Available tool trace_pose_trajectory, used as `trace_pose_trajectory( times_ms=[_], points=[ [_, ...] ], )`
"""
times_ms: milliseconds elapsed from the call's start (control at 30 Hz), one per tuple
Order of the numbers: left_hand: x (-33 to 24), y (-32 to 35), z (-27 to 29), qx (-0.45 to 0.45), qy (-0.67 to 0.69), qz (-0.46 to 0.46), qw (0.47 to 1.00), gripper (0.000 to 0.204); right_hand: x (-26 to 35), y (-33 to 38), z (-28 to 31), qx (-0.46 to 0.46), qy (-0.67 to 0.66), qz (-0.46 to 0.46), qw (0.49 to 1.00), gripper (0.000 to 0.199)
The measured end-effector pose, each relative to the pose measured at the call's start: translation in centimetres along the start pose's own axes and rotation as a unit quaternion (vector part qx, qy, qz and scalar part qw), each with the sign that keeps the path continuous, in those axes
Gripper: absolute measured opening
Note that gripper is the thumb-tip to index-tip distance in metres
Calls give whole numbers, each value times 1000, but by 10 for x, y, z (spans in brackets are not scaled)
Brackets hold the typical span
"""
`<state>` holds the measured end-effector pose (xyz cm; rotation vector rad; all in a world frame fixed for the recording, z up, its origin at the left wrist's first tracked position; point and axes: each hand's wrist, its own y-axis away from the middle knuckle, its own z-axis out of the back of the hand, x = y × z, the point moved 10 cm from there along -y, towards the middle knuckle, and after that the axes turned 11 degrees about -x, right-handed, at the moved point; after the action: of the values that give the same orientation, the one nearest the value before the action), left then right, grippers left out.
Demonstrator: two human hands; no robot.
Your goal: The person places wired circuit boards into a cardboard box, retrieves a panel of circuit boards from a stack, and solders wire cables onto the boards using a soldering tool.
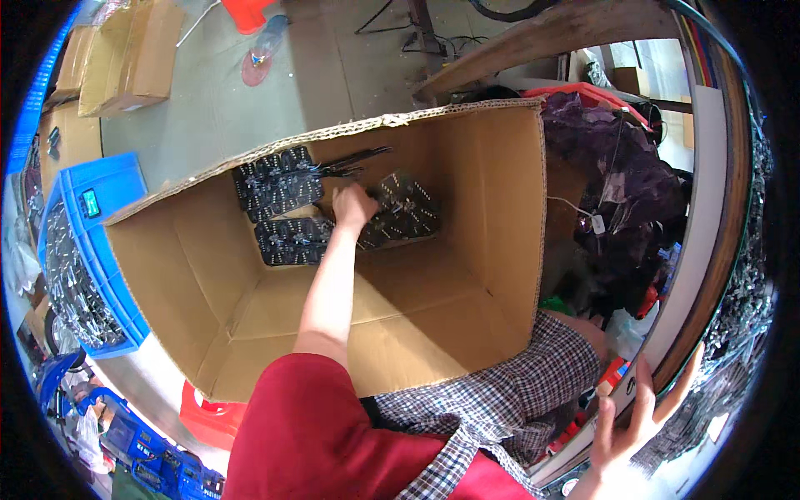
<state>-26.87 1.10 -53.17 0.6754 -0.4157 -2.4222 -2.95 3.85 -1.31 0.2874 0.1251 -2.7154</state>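
Observation:
A large open cardboard box lies in front of me, its opening toward me. At its bottom lie flat black panels studded with small parts, one more below them. My left hand reaches deep into the box from a red sleeve. It is closed on the edge of a tilted black panel to the right of the others. My right hand is at the lower right, fingers spread, holding nothing, beside a curved wooden rim.
A blue crate full of small metal parts stands left of the box. Closed cardboard boxes sit at the top left. A dark plastic bag bulges on the right. Under the box's near edge is something red and plastic.

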Motion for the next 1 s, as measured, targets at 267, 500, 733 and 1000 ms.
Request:
trace_pose_trajectory(
  times_ms=[267,500,733,1000],
  points=[
    [-71,-107,-17,-99,-183,-169,964,53,13,-9,9,27,-32,33,999,41],
    [-15,-24,-83,-85,-3,-36,996,46,-11,13,-4,48,-163,-116,979,36],
    [70,15,-162,106,27,-9,994,58,-8,18,-5,77,-120,-79,987,36],
    [98,105,-154,302,-126,-34,944,52,2,3,0,39,-3,5,999,53]
  ],
)
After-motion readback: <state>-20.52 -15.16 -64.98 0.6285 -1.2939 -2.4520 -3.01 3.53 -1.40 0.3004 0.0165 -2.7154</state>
